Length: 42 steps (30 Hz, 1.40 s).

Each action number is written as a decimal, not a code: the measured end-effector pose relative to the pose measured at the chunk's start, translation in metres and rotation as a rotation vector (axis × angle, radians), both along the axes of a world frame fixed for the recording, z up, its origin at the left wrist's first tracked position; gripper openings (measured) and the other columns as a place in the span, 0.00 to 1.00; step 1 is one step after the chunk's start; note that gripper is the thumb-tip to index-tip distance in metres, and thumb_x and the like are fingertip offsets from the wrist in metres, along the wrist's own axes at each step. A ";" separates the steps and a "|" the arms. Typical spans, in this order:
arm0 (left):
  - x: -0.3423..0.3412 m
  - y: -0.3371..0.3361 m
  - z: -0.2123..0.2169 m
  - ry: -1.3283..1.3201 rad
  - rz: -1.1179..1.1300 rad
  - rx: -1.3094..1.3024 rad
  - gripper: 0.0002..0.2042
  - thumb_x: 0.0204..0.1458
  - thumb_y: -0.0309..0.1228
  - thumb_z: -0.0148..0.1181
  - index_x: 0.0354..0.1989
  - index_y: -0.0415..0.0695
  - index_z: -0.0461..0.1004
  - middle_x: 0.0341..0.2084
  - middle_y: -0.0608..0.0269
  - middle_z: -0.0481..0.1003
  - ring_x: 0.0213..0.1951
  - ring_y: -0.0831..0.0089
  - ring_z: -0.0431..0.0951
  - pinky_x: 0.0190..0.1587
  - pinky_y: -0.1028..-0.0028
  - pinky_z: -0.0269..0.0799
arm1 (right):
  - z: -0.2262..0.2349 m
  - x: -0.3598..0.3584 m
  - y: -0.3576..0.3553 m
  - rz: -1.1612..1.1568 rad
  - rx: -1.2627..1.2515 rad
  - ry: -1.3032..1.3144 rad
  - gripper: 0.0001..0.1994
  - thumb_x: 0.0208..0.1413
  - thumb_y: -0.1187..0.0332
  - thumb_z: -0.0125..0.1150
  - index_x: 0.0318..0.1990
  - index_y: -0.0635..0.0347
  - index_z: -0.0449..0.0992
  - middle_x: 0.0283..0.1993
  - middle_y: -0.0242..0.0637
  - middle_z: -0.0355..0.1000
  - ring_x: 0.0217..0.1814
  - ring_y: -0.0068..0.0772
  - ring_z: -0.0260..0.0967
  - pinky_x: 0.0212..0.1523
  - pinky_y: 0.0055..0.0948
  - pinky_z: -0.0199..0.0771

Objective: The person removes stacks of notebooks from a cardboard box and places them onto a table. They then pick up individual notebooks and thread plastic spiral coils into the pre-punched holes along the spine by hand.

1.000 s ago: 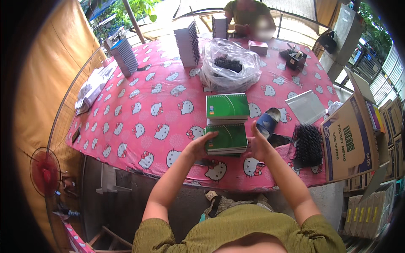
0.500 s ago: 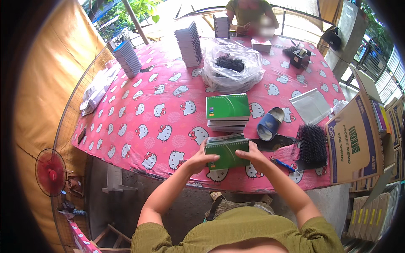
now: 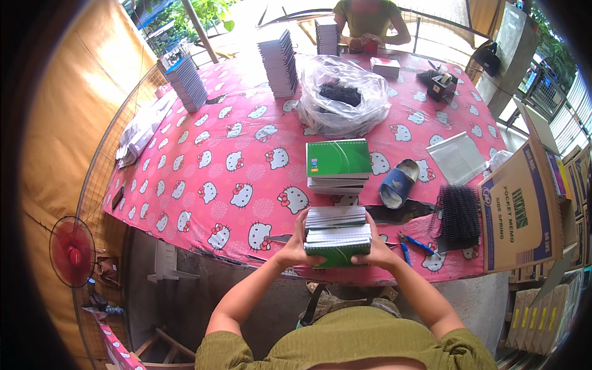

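Outdoor table with a pink cat-print tablecloth (image 3: pixel 203 154). Both hands are clamped on a stack of green spiral notebooks (image 3: pixel 337 236) at the near edge: left hand (image 3: pixel 297 248) wraps its left side, right hand (image 3: pixel 377 248) its right, fingers curled on it. Another green notebook pile (image 3: pixel 338 165) sits just beyond, with a blue sandal (image 3: pixel 398 183) to its right.

Both hands, left hand (image 3: pixel 297 250) and right hand (image 3: pixel 377 250), clasp a stack of green notebooks (image 3: pixel 337 236) from either side at the near edge of the counter (image 3: pixel 203 179). Just beyond lies a second green notebook pile (image 3: pixel 338 166), and a black comb bundle (image 3: pixel 458 213) sits towards the right edge.
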<state>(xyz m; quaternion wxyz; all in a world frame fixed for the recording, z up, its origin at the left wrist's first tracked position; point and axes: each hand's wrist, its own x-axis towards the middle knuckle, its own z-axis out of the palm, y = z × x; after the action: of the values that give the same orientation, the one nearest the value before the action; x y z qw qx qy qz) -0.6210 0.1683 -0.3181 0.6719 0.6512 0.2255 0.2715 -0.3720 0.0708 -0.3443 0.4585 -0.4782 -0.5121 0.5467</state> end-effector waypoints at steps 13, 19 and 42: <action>-0.021 -0.014 -0.023 0.121 -0.173 0.440 0.76 0.28 0.39 0.82 0.66 0.45 0.10 0.70 0.43 0.27 0.72 0.56 0.37 0.70 0.58 0.36 | 0.012 0.008 -0.025 0.154 0.313 -0.303 0.77 0.22 0.56 0.83 0.69 0.60 0.17 0.70 0.55 0.45 0.73 0.53 0.44 0.71 0.42 0.41; -0.019 -0.022 -0.057 0.073 -0.171 0.354 0.79 0.22 0.48 0.82 0.65 0.40 0.10 0.69 0.39 0.27 0.71 0.50 0.31 0.70 0.57 0.30 | 0.027 0.010 -0.026 0.211 0.310 -0.495 0.79 0.25 0.50 0.82 0.67 0.61 0.11 0.70 0.55 0.45 0.74 0.54 0.41 0.72 0.44 0.35; 0.020 0.041 0.057 0.218 -0.141 -0.720 0.23 0.53 0.37 0.63 0.54 0.40 0.68 0.39 0.59 0.75 0.37 0.69 0.78 0.36 0.67 0.76 | 0.057 0.011 0.030 -0.022 -0.487 -0.104 0.51 0.49 0.35 0.60 0.65 0.71 0.49 0.60 0.50 0.60 0.61 0.40 0.61 0.56 0.41 0.68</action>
<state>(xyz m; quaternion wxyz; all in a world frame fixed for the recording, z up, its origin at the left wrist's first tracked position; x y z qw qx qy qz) -0.6012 0.2090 -0.2613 0.8467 0.4123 0.3314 0.0572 -0.3615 0.1011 -0.2870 0.3086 -0.6078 -0.3829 0.6235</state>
